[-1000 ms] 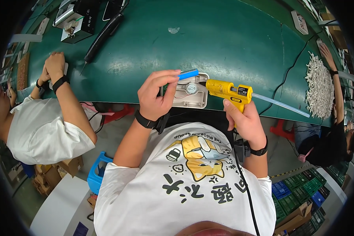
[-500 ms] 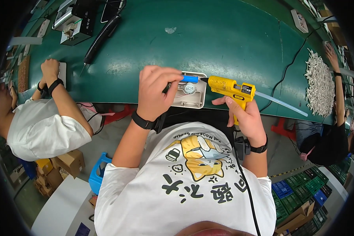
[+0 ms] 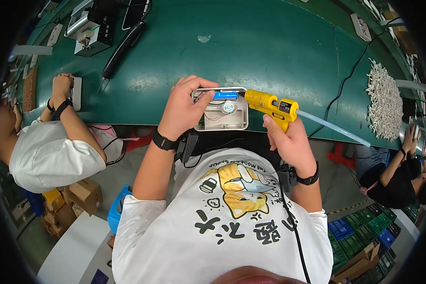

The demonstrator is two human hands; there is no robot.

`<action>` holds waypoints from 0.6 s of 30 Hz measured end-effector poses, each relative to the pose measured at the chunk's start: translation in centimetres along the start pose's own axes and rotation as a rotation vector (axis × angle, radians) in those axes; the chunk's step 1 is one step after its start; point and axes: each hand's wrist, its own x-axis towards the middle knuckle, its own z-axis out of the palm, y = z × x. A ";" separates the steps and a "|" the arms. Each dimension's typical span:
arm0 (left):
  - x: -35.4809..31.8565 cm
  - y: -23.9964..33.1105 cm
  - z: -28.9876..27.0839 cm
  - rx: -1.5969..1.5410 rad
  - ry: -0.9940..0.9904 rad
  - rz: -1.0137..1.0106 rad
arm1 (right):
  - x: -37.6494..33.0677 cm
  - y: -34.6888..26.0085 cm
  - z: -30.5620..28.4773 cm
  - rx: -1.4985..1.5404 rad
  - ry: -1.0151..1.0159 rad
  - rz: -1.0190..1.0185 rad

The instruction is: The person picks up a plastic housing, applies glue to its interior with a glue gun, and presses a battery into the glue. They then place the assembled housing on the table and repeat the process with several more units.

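Observation:
A white plastic housing (image 3: 239, 124) lies open side up at the near edge of the green table. In it are a blue cylindrical battery (image 3: 226, 95) along the far wall, a round silvery-white part (image 3: 229, 107) and thin wires. My left hand (image 3: 181, 108) grips the housing's left end, thumb at the battery's left end, fingers over the far wall. My right hand (image 3: 291, 142) is closed round the handle of a yellow hot glue gun (image 3: 265, 103). Its dark nozzle reaches over the housing's right wall to the battery's right end. A translucent glue stick (image 3: 333, 128) sticks out of its back.
A black pen-shaped tool (image 3: 123, 49) lies at the far left by a black-and-silver case (image 3: 91, 31). Small white pieces (image 3: 384, 99) are heaped at the right, past a black cable (image 3: 345, 80). Co-workers sit on both sides, one holding a white housing (image 3: 77, 90).
My left fingers have come down from above the battery onto the housing's left end and far wall. The battery sits lower in the housing. The glue gun has shifted slightly left.

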 end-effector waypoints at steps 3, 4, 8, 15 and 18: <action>-0.8 0.1 0.5 0.016 0.046 0.006 | -0.6 -0.1 0.1 0.014 0.036 -0.034; -0.9 -0.1 0.7 0.041 0.062 0.027 | -0.7 -0.1 0.0 0.069 0.031 -0.039; -1.0 -0.2 0.8 0.084 0.093 0.066 | -0.5 0.4 -0.4 0.157 0.000 -0.034; -1.0 -0.5 0.8 0.060 0.097 0.066 | -0.6 0.0 -0.5 0.016 -0.050 0.059; -1.0 -0.4 0.7 0.090 0.088 0.058 | -1.0 -0.8 -0.3 -0.068 -0.007 0.004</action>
